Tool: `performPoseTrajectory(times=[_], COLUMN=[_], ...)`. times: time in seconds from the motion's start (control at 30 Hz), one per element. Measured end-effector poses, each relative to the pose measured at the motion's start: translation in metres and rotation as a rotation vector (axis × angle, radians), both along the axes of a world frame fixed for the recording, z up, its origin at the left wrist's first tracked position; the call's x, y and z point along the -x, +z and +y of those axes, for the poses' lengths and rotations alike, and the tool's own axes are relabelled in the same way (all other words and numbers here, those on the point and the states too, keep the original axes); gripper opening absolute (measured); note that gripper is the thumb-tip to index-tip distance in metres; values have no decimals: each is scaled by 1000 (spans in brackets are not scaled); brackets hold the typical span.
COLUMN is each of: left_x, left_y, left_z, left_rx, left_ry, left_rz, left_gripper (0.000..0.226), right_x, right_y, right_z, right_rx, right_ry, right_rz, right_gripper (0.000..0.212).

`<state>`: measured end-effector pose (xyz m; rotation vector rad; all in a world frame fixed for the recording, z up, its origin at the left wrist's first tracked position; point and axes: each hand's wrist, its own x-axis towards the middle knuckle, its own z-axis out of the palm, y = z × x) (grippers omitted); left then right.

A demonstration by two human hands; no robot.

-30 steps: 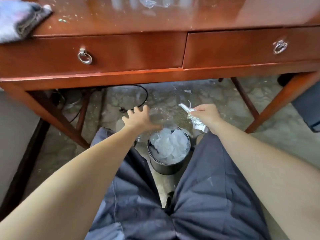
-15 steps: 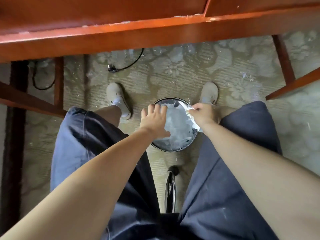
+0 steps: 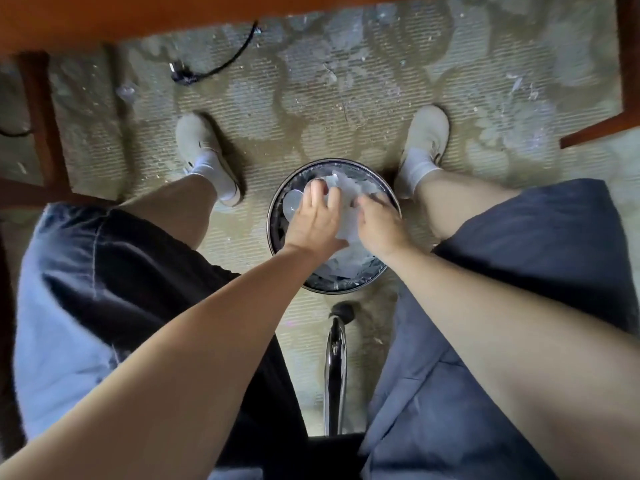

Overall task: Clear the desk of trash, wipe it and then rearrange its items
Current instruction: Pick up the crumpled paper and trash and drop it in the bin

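- Trash lies heaped in the bin, which stands on the carpet between your shoes, near side of the counter edge. The white scraps rise about level with the rim.
- Left hand rests on the heap's left side. Its grip is wide, with fingers spread and fairly straight over a clear lid and the paper beside it.
- Right hand is on the heap's right side, just beside the left. Its fingertips dip into the scraps, so I cannot tell whether that grip holds anything.
- Step in hand, as I judge it, is packing the load down so nothing springs back out.
- Press straight down with flat palms over the middle of the bin. A push on the rim could tip it.
- Lid looks stiff and likely springy. Slide it down the left wall or lay it flat before you press, or it may pop up.
- Release whatever the right hand carries only below the rim. Light scraps drift, and the carpet already shows bits.
- Lift both hands slowly and check that nothing clings to your fingers.
- Mind the chair leg just near of the bin and the cable far left if you shift the bin.
- Task looks early to me: wiping and rearranging are yet to be done.
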<state>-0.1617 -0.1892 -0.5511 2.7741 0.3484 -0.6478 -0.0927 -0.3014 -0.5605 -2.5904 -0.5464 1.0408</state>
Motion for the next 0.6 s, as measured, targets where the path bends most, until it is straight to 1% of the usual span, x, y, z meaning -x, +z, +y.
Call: performPoseTrajectory(times=[0.03, 0.1, 0.17, 0.23, 0.3, 0.4, 0.47, 0.53, 0.6], left_x=[4, 15, 27, 36, 37, 31, 26, 22, 17], left_y=[-2, -2, -1, 2, 1, -11, -17, -20, -16], left_z=[3, 13, 24, 29, 27, 15, 11, 15, 23], left_rx=[33, 123, 154, 121, 59, -44, -117, -162, -148], left_ry=[1, 12, -23, -100, -180, -270, -351, -400, -433], left_rz=[5, 99, 239, 360, 444, 538, 620, 664, 653], left_gripper=[87, 82, 79, 72, 67, 77, 81, 81, 76], right_x=[4, 11, 16, 18, 18, 17, 16, 17, 19], right_y=[0, 0, 0, 0, 2, 6, 8, 9, 13], right_z=[-2, -7, -11, -12, -10, -9, -11, -13, -14], right_rx=[72, 230, 317, 335, 315, 270, 264, 267, 275], right_ry=[112, 290, 354, 342, 305, 271, 254, 249, 260], right_rz=[65, 164, 200, 194, 153, 94, 98, 105, 112], right_gripper=[35, 43, 43, 37, 38, 39, 40, 39, 38])
